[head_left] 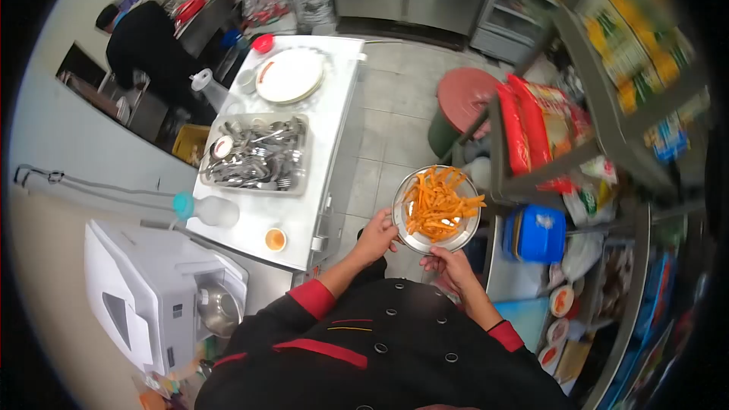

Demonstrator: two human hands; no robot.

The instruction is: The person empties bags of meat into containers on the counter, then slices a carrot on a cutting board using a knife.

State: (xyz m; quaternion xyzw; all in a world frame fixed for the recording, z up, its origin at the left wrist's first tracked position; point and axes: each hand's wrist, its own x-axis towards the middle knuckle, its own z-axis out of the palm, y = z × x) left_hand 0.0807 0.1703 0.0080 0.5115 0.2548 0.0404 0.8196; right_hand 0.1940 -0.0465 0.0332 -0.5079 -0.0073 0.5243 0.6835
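A metal bowl (418, 241) of orange fries (440, 201) is held in front of the person's torso, above the floor (377, 148) between the white worktop (334, 91) and the shelving (524, 186). The left hand (379, 234) has its grip closed on the bowl's left side; the right hand (449, 264) grips the near edge, thumb at the rim. This two-handed hold probably keeps the bowl steady, since the fries are heaped and a few reach over the far right rim. Left of it on the worktop, a sauce cup (276, 240) and a teal-capped bottle (216, 211) stand near the close end, perhaps for easy reach. Beyond them, a clear tub (301, 182) keeps loose cutlery (262, 159) together, and plates (291, 76) are stacked, likely to save space. A blue container (538, 234) sits to the bowl's right.
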